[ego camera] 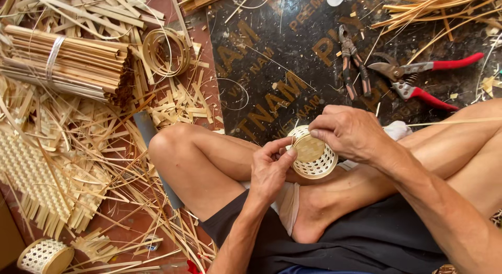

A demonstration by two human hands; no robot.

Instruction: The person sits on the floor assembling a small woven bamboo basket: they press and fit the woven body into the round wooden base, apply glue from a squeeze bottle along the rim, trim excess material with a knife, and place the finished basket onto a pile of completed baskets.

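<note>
Head view, centre of the frame: a small round pale woven bamboo basket [314, 153] lies tipped on the crossed legs, its flat woven bottom facing up-left, between both hands. Left hand [269, 169] fingers pinch its near rim; right hand [353, 132] fingers press together on the far edge. Red-handled pruning shears [418, 77] lie upper right.

Pliers [351, 59] lie left of shears [418, 80].

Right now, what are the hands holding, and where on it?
A small round woven bamboo basket. The left hand pinches its near-left rim; the right hand grips the top edge from above, fingertips on the rim.
</note>
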